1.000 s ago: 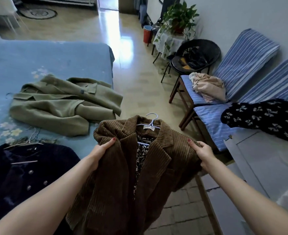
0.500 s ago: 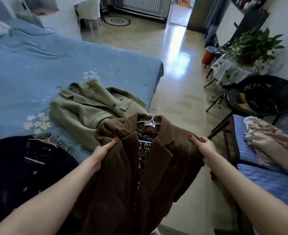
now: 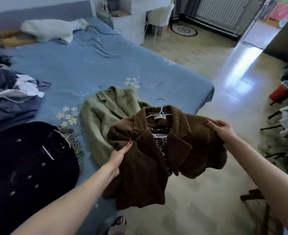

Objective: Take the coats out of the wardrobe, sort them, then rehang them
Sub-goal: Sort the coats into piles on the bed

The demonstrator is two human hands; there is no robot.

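A person holds a brown corduroy coat [image 3: 158, 160] up in front of them, over the corner of a bed with a blue cover [image 3: 92, 65]. The left hand [image 3: 118, 156] grips one shoulder, thumb on top and fingers curled under the fabric; the right hand [image 3: 222, 128] grips the other shoulder the same way. Between the two sets of fingers sits the collar, with a pale hanger [image 3: 160, 109] hooked out above it. Just beyond the left fingers lies a green coat [image 3: 104, 119] — flat on the bed. Nearer than those fingers, a dark buttoned coat [image 3: 26, 167] lies on the bed too.
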